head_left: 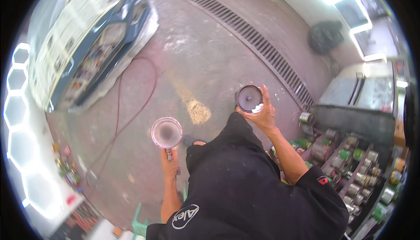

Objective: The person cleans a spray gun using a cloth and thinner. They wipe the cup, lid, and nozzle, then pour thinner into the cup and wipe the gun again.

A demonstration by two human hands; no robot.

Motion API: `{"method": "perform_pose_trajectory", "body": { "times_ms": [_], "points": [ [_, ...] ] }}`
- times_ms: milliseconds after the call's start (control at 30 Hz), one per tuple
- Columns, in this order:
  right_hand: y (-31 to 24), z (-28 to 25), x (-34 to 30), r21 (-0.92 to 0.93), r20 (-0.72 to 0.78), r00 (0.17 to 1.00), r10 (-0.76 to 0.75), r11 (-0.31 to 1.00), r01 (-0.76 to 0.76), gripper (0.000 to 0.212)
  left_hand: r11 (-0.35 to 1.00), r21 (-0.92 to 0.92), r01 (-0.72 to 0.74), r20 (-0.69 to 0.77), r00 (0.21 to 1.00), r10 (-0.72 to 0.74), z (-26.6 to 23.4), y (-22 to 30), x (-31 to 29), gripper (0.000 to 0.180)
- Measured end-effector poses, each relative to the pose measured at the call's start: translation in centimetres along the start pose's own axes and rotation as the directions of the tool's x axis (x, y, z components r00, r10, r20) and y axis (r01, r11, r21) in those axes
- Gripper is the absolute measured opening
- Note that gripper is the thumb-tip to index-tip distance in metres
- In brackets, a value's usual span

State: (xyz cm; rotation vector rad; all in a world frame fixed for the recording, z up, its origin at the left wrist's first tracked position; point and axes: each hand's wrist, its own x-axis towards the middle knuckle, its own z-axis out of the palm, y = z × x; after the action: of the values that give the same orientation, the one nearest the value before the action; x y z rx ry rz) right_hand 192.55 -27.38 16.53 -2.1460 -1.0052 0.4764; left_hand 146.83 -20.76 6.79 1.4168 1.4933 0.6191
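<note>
My left hand [169, 163] is closed around the handle of a spray gun [169, 154]. Most of the gun is hidden under its round, uncovered paint cup [166, 132], whose inside looks pale with a dark grey middle. Off to the right, my right hand [265, 114] grips a round dark lid [250, 95] by its edge, with a grey face and a small knob in its middle turned upward. Something small and white [257, 108] shows at the lid's rim, by the fingers. The cup and the lid are held well apart.
A car body [64, 80] wrapped in masking paper and film stands at far left. Across the floor lies a red hose [117, 122]. A drain grate [249, 32] runs diagonally beyond. Racks of paint cans [345, 154] fill the right; a green stool [139, 224] is at lower left.
</note>
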Motion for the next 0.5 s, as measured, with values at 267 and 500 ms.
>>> {"method": "perform_pose_trajectory", "body": {
  "times_ms": [267,500],
  "points": [
    [27.4,-9.0,17.1,-0.004,-0.318,0.925,0.206,0.976,-0.219,0.136,0.977,0.184,0.112,0.325,0.931,-0.168,34.9,6.5,20.6,0.052],
    [48.5,-12.3,26.3,0.104,-0.368,0.772,0.519,0.848,-0.520,0.136,0.893,0.450,-0.028,0.280,0.953,-0.111,70.4,8.2,34.3,0.061]
  ]
}}
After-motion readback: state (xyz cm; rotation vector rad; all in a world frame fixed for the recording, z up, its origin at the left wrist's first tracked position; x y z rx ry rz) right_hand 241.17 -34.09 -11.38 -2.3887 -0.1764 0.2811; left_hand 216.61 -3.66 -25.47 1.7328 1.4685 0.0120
